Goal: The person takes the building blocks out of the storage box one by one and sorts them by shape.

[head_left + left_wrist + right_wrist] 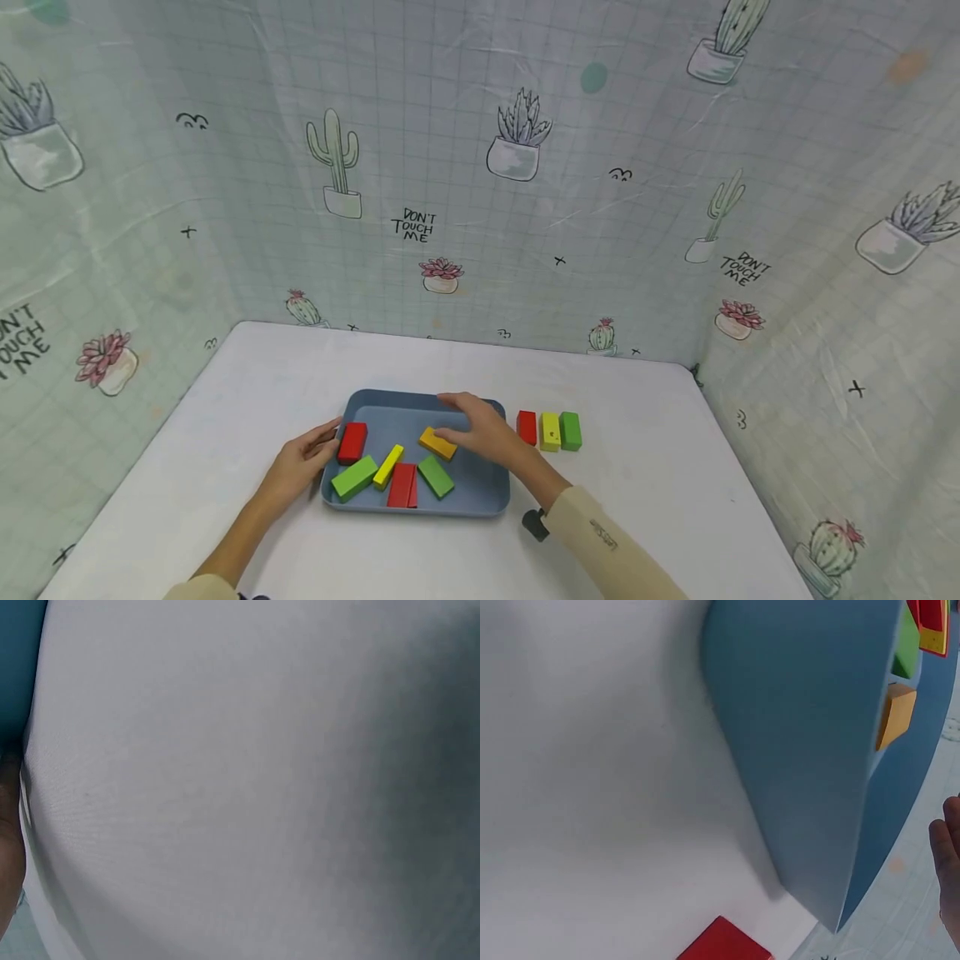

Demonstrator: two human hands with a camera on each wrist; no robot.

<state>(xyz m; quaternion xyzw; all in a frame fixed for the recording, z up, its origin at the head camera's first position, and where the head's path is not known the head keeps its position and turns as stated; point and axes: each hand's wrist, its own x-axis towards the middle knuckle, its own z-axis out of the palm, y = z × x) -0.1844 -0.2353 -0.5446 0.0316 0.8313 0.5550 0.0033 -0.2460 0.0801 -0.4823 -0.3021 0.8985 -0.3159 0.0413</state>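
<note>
A blue-grey tray (pixel 472 492) holds several coloured blocks. My left hand (pixel 296 462) is at its left side, thumb and fingers touching the outside of the rim; in the left wrist view only a strip of that hand (pixel 9 840) shows against the tray wall (pixel 19 667). My right hand (pixel 483 433) is over the tray's right half, thumb and forefinger spread apart. Its thumb tip overlaps the edge of an orange block (pixel 437 444) in the head view. The right wrist view shows the orange block (pixel 897 716) inside the tray, with the hand's fingers (pixel 943 847) apart from it.
In the tray lie a red block (pixel 352 443), green blocks (pixel 355 477) (pixel 436 477), a yellow block (pixel 388 467) and a red pair (pixel 402 485). Right of it, a red block (pixel 527 427), a yellow block (pixel 551 432) and a green block (pixel 571 431) stand in a row.
</note>
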